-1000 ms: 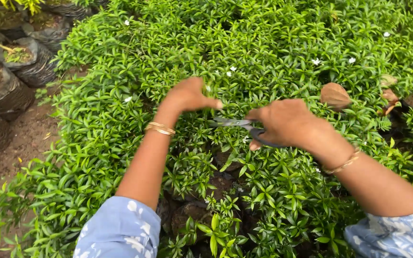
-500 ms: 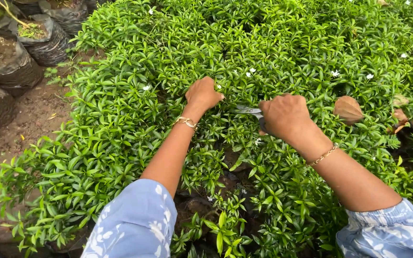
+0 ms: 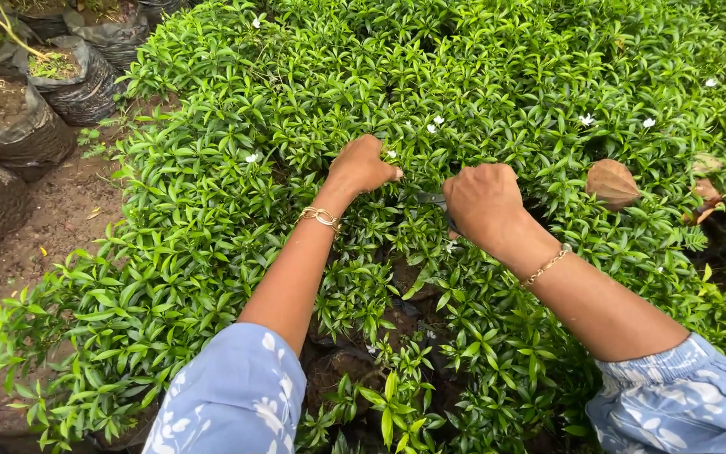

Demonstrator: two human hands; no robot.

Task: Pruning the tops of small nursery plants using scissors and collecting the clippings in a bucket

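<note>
A broad mass of low green bushy plants with small glossy leaves and tiny white flowers [image 3: 481, 76] fills the ground; its shoots look thin, springy and light, best gathered in a bunch near the tips. Black plastic grow bags of soil [image 3: 10, 126] stand well apart at the left on bare earth. A dry brown fallen leaf [image 3: 612, 182] lies near the right hand [image 3: 482, 200], which is clenched around small dark-handled scissors [image 3: 439, 202], mostly hidden. The left hand [image 3: 361, 165] is pinched shut on a tuft of shoots just beside the blades.

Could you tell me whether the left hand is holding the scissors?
No, the left hand grips leafy stems, while the scissors sit in the right hand.
</note>
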